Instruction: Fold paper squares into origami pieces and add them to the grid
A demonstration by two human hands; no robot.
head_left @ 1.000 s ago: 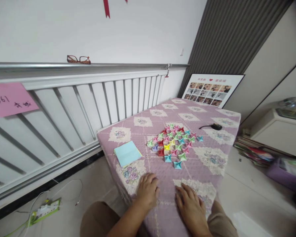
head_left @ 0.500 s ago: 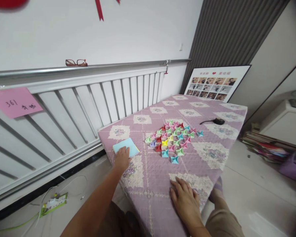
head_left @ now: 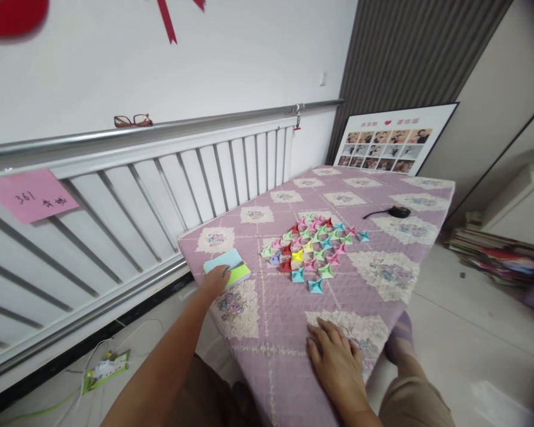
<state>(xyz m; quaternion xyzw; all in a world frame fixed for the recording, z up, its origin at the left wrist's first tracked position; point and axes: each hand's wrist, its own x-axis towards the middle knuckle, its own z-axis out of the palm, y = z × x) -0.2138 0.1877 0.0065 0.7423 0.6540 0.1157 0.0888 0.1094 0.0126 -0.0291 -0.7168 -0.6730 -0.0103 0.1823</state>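
At the near left edge of the table, my left hand [head_left: 216, 281] pinches the near side of a light blue paper sheet [head_left: 225, 259]. That sheet curls up from a stack of square paper, and a yellow-green sheet [head_left: 238, 273] shows beneath it. My right hand [head_left: 338, 363] lies flat on the purple patterned tablecloth [head_left: 289, 362], fingers spread and holding nothing. Beyond the hands, several small folded paper pieces [head_left: 308, 244] in red, pink, green, yellow and blue stand in a slanted block. One blue folded piece [head_left: 315, 286] sits closest to my right hand.
A black object with a strap [head_left: 399, 212] rests on the far right of the table. Behind stands a photo board [head_left: 382, 142]. A white radiator [head_left: 231, 178] with a pink note [head_left: 31, 194] runs along the left; a power strip [head_left: 107, 370] lies on the floor.
My left hand has drawn back slightly and lifted part of the blue sheet, exposing yellow-green paper under it. My right hand stays in place. The camera view has shifted a little.
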